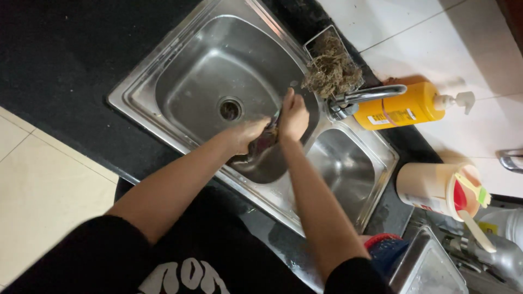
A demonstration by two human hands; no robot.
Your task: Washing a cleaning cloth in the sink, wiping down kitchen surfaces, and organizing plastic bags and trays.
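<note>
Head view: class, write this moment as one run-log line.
left hand: holding dark item | right hand: on same item | place: over large sink basin | nearby: tap, yellow pump bottle

Dim warm indoor light; glare on steel sink [163, 90]; soft overall blur.

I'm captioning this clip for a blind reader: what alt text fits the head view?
Seen from above, a person's left hand and right hand together grip a dark object over the large basin of a steel double sink. A faucet, a wire basket of scrubbers and a yellow pump bottle sit behind.
</note>
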